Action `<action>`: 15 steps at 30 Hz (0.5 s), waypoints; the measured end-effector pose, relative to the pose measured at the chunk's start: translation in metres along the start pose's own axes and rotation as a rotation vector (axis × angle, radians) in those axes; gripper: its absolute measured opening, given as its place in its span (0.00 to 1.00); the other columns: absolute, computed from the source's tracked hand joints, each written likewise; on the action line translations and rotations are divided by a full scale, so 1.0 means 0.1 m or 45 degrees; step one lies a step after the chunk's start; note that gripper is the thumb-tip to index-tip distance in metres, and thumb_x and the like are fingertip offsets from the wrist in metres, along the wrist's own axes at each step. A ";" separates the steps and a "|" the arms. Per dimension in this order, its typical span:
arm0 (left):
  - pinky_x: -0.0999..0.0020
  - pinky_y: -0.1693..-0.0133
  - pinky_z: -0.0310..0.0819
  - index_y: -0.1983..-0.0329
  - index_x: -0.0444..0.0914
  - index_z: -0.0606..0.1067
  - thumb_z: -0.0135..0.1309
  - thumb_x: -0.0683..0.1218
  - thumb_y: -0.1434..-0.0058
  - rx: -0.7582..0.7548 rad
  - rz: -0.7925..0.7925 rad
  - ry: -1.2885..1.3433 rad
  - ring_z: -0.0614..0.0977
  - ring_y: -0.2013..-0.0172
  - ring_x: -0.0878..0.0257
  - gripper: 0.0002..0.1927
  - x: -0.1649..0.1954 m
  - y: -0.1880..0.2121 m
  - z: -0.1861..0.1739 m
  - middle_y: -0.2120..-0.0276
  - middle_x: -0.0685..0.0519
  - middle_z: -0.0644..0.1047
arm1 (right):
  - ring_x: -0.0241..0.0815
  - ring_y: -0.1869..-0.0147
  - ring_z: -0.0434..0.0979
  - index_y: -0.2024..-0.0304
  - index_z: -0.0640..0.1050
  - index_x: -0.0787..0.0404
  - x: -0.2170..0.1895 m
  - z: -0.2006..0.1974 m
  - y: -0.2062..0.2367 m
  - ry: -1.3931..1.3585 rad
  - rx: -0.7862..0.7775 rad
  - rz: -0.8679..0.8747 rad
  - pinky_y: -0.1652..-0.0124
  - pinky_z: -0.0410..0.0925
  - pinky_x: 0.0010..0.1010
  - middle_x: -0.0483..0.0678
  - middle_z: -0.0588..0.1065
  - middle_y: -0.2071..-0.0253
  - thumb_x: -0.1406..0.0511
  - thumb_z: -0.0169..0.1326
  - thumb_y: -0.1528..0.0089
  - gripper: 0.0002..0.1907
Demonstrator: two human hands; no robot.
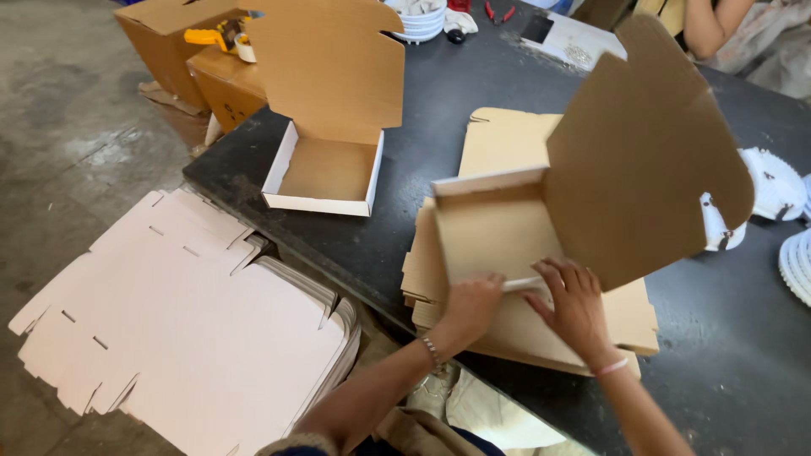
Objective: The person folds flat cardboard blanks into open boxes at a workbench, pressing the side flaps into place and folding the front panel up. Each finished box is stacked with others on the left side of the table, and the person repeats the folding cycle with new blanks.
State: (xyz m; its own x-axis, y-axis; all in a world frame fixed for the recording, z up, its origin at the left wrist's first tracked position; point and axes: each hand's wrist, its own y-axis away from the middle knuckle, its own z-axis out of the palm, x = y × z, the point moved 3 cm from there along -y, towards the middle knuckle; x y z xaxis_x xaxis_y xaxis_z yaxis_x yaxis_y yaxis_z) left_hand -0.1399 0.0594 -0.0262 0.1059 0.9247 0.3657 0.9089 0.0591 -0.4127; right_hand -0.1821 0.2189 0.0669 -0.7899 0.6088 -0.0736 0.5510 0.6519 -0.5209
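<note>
A half-folded cardboard box [490,228] rests on a stack of flat brown box blanks [498,139] on the dark table [439,93]. Its large lid flap [642,152] stands up to the right. My left hand [469,304] presses on the near wall of this box, fingers curled over its white edge. My right hand [574,304] grips the same near edge next to it, below the raised flap. A finished open box [325,173] with its lid upright stands at the table's left corner.
A pile of flat white-faced blanks [186,312] lies low at the left, beside the table. Brown cartons [169,34] with a yellow tape dispenser [215,35] stand behind. White round parts [773,186] lie at the right. Another person's arm [710,21] shows at the top right.
</note>
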 end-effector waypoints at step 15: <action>0.45 0.63 0.79 0.52 0.36 0.75 0.51 0.40 0.35 0.270 -0.728 -0.361 0.84 0.64 0.40 0.09 -2.33 -1.09 -1.54 0.67 0.39 0.81 | 0.49 0.41 0.71 0.47 0.76 0.56 -0.56 -0.10 0.17 -0.276 -0.203 0.201 0.45 0.62 0.41 0.48 0.73 0.45 0.60 0.58 0.39 0.18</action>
State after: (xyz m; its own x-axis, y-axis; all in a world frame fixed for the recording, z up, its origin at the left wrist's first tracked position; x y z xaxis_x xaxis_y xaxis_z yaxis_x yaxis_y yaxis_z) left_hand -0.2014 -0.2206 0.0623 -0.5051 0.7872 0.3538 0.6887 0.6148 -0.3845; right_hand -0.1258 0.2010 0.0705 -0.7206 0.6088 -0.3319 0.6933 0.6301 -0.3496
